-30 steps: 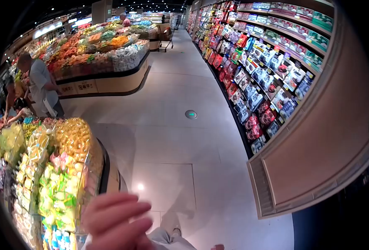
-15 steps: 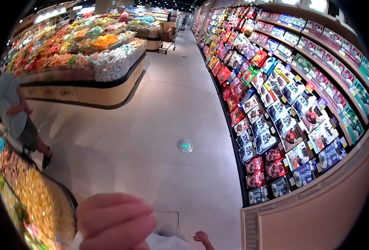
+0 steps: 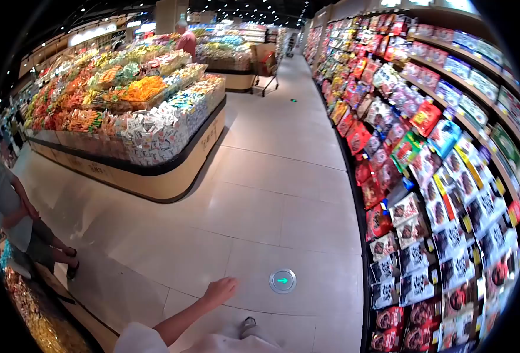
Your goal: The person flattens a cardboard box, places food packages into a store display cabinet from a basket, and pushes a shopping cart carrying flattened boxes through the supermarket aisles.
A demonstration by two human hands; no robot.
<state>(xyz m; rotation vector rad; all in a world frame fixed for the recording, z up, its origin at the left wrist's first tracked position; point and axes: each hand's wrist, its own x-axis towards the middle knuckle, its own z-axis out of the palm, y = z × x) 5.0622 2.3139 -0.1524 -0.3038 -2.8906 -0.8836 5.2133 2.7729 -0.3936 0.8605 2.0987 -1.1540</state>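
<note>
My left hand (image 3: 220, 292) hangs low in front of my body, the forearm coming out of a pale sleeve (image 3: 137, 339). Its fingers are loosely curled in, and nothing shows in them. It touches nothing and is above the floor, left of a round floor light with a green arrow (image 3: 283, 281). A shoe (image 3: 248, 322) of mine peeks out below, beside my light clothing. My right hand is outside the picture.
Along the right runs a tall shelf wall of packaged food bags (image 3: 415, 270). A large island of loose wrapped goods (image 3: 136, 112) stands at left. A person (image 3: 19, 206) stands near left, by another bin (image 3: 42, 312). A cart (image 3: 265, 65) stands farther up the aisle (image 3: 254, 194).
My left hand has swung from close before the camera to lower and farther away. My right hand has left the view. The floor light appears nearer, and the view has shifted.
</note>
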